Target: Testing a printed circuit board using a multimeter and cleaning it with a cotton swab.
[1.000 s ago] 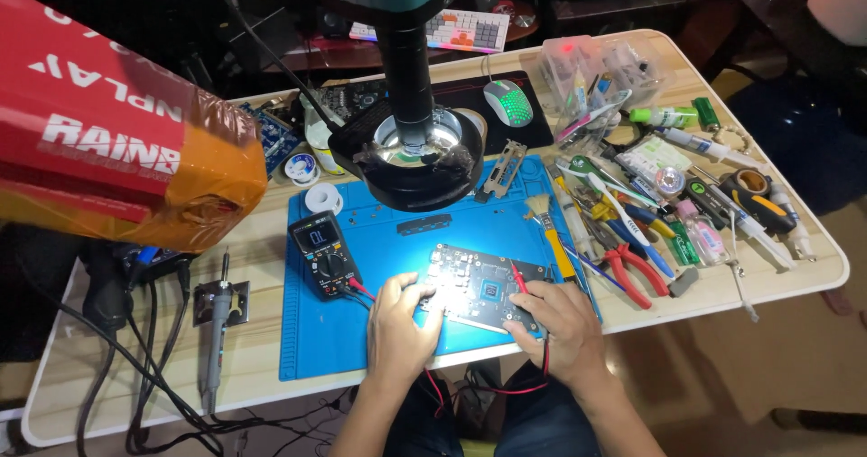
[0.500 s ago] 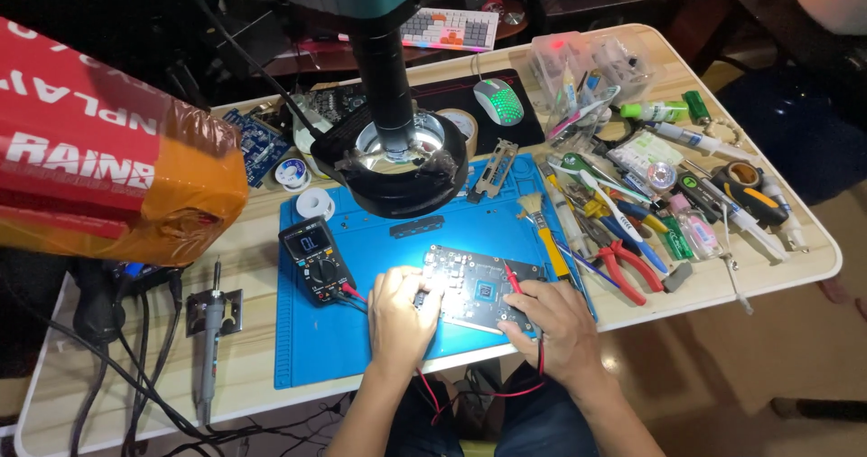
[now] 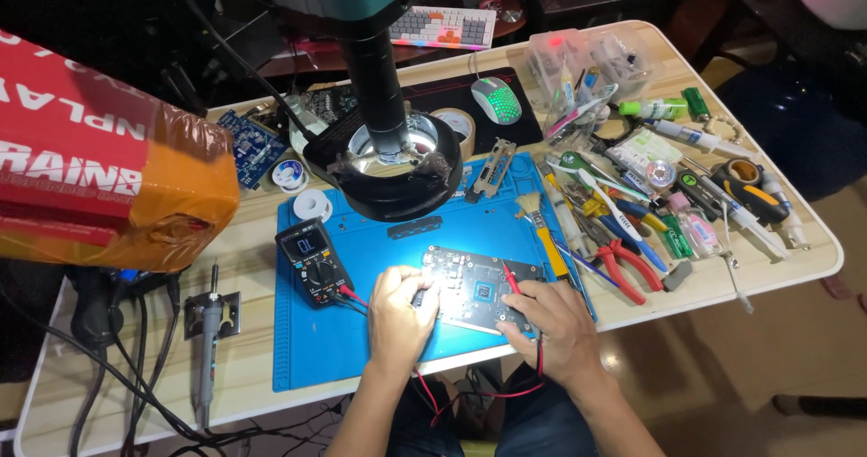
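Observation:
A dark green circuit board (image 3: 474, 285) lies on a blue work mat (image 3: 433, 240), lit from above. My left hand (image 3: 397, 317) holds a black test probe at the board's left edge. The fingers of my right hand (image 3: 551, 321) pinch a red test probe (image 3: 511, 279) with its tip on the board's right part. Red and black leads run from the probes to a black multimeter (image 3: 312, 260) on the mat's left side. A ring-lit microscope head (image 3: 388, 163) hangs just beyond the board.
Pliers, cutters, tweezers, brush and small bottles crowd the table right of the mat (image 3: 632, 231). A soldering iron in its stand (image 3: 208, 331) and cables lie at left. A red and orange package (image 3: 99, 177) fills the upper left. Keyboard, mouse and tape rolls sit behind.
The view has shifted slightly as my head moved. Both hands stay on the board with the probes, with only small adjustments of the tips.

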